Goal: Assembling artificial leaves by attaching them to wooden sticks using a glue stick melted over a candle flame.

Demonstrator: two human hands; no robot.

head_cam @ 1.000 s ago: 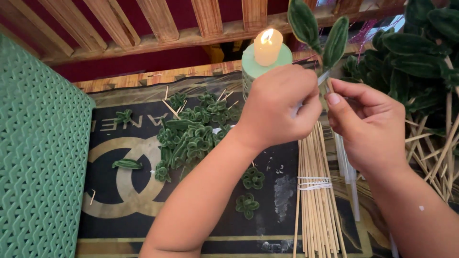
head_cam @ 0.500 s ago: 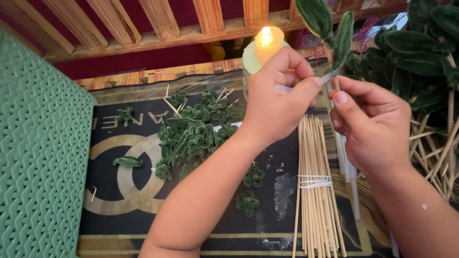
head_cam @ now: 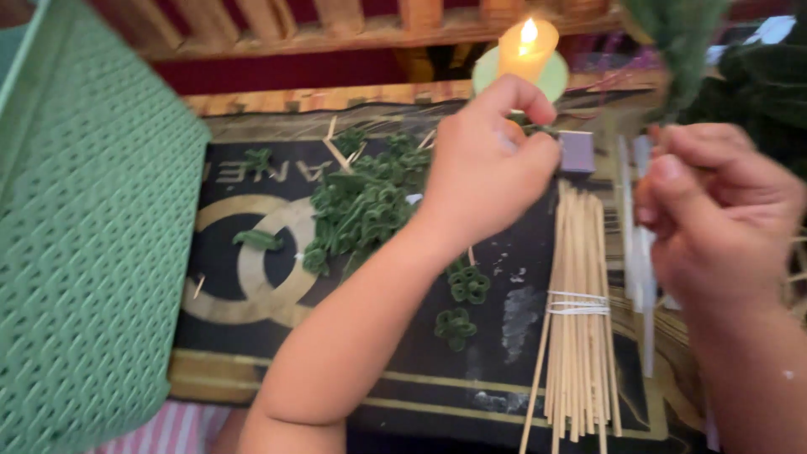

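- Both hands are up near the candle point(head_cam: 527, 46), a lit stub standing in a green holder point(head_cam: 551, 80).
- I see my left hand point(head_cam: 487, 168) with fingers curled together, pinching something too small to tell.
- My right hand point(head_cam: 719, 219) is blurred; fingers bunched around a green leaf stem point(head_cam: 681, 50).
- Sticks point(head_cam: 580, 319) lie bundled on the mat point(head_cam: 252, 353), beside a green basket point(head_cam: 84, 252).

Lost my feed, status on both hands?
Left hand pinched shut near lit candle. Right hand closed on blurred green sprig. Stick bundle lies between, untouched.
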